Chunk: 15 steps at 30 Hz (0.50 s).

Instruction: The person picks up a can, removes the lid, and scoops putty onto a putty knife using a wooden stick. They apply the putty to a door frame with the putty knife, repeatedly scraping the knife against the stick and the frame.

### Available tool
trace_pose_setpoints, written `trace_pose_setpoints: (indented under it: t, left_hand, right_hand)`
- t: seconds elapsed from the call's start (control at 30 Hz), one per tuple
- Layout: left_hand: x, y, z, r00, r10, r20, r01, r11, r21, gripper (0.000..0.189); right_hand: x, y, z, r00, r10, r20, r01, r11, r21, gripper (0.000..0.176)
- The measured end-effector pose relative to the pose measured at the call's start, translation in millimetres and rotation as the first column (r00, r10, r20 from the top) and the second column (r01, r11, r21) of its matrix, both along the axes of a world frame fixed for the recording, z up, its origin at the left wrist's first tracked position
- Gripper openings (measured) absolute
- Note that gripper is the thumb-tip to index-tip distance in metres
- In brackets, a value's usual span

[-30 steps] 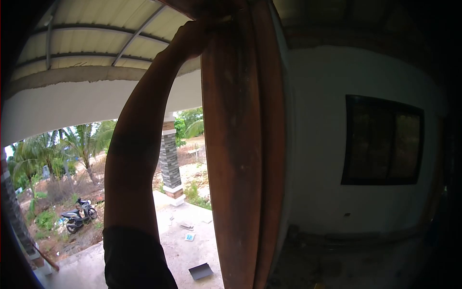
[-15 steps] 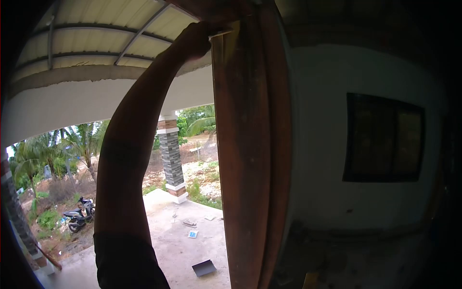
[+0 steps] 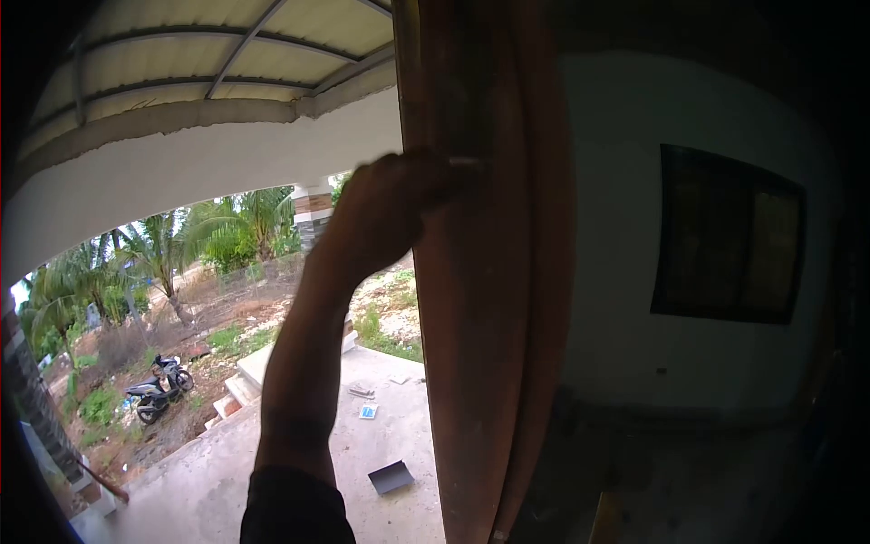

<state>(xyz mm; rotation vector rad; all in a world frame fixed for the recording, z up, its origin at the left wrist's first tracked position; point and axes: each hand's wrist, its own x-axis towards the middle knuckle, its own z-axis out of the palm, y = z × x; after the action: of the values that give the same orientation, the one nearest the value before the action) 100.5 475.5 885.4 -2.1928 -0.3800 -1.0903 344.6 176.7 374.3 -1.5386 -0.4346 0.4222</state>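
My left hand (image 3: 385, 213) is raised and closed against the brown wooden door frame (image 3: 476, 317), at about the upper third of the visible post. A thin flat piece with a pale edge (image 3: 467, 161) sticks out from the fingers towards the wood. It is dark and blurred, so its kind cannot be told. The arm, with a dark sleeve (image 3: 294, 508), comes up from below. My right hand is out of view.
To the left is a porch with a concrete floor (image 3: 236, 494), a dark flat sheet (image 3: 391, 478) and a small blue-and-white packet (image 3: 368, 412). A motorbike (image 3: 159, 390) stands outside. At right is a dim room with a window (image 3: 729, 236).
My left hand has come down along the wooden post from near its top, still closed on the thin piece. The view has shifted a little.
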Motion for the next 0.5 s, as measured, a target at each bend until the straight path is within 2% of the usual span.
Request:
trace_pose_setpoints:
  t: [0.03,0.07,0.1,0.13,0.2,0.23,0.3,0.33,0.4,0.43,0.47,0.5]
  left_hand:
    - [5.2,9.4,-51.8,0.981,-0.128,0.147,0.118,0.99,0.076,0.05]
    - [5.9,-3.8,-97.3,0.982,-0.058,0.182,0.066,0.997,-0.037,0.046]
    - [1.9,-4.9,-146.9,0.983,-0.053,0.177,0.057,0.998,-0.017,0.045]
    - [0.6,-2.7,-176.0,0.983,-0.051,0.176,0.052,0.999,0.0,0.043]
    - [-20.1,-20.4,-164.8,0.99,-0.111,0.083,0.133,0.93,-0.342,0.045]
    - [-32.1,-27.9,-157.6,0.989,-0.145,0.043,0.146,0.849,-0.508,0.046]
    - [-33.8,-24.5,-95.5,0.991,-0.086,0.103,0.106,0.972,-0.208,0.058]
    - [-29.8,-13.7,-52.7,0.978,-0.153,0.14,0.159,0.987,-0.033,0.061]
    - [-19.8,4.8,35.4,0.963,-0.158,0.219,0.153,0.987,0.042,0.065]
    - [-16.2,16.3,72.3,0.978,-0.062,0.198,0.026,0.984,0.177,0.064]
    - [-10.4,19.9,99.1,0.977,-0.024,0.211,-0.002,0.992,0.123,0.064]
    - [-9.3,32.5,121.1,0.985,0.056,0.161,-0.083,0.982,0.169,0.064]
  right_hand:
    - [-0.2,6.5,1.1,0.999,-0.021,0.037,0.021,1.0,0.017,0.039]
    - [0.7,5.9,-6.1,0.999,0.018,0.039,-0.019,1.0,0.015,0.037]
    - [4.1,6.8,-16.5,0.998,0.05,0.044,-0.051,0.998,0.025,0.036]
    - [7.0,7.8,-24.6,0.995,0.079,0.053,-0.081,0.996,0.032,0.035]
    - [3.9,6.2,-29.3,0.991,0.136,-0.007,-0.134,0.985,0.11,0.034]
    - [-1.0,4.6,-29.9,0.988,0.154,-0.029,-0.15,0.982,0.112,0.035]
    - [-4.8,0.2,-28.9,0.975,0.22,-0.021,-0.217,0.97,0.108,0.035]
    - [-9.0,-2.1,-25.6,0.979,0.201,-0.026,-0.198,0.976,0.089,0.035]
    - [-18.5,-3.0,-12.2,0.987,0.157,-0.03,-0.156,0.987,0.044,0.036]
    - [-21.9,-3.5,-3.5,0.989,0.145,-0.022,-0.144,0.988,0.05,0.036]
    - [-24.0,-2.8,5.4,0.991,0.134,-0.013,-0.133,0.99,0.057,0.036]
    - [-26.2,0.6,10.2,0.992,0.124,-0.001,-0.124,0.99,0.068,0.036]
